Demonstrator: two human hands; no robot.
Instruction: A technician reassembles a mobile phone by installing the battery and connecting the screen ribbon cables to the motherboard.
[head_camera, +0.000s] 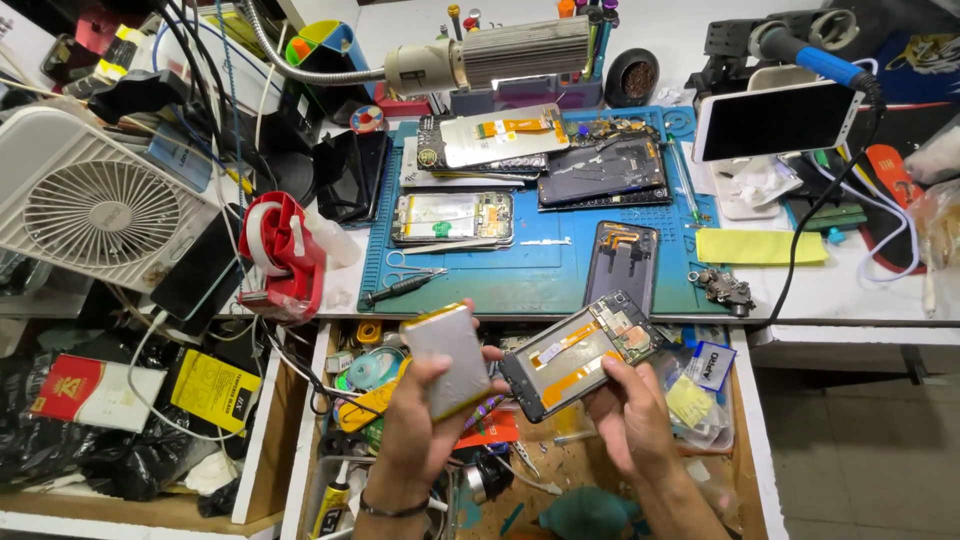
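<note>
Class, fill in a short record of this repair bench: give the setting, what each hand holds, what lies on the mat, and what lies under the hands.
Setting: cluttered white bench with a blue work mat
Left hand: holds a flat silver battery
Right hand: holds an opened phone, circuit side up
On mat: several dismantled phones, tweezers
Below hands: open drawer of small parts
Left side: white fan

Blue mat on bench w/ opened phones, tweezers, screwdriver; white fan far left, red tape dispenser beside it; lamp above; yellow cloth & white phone on stand at right
</note>
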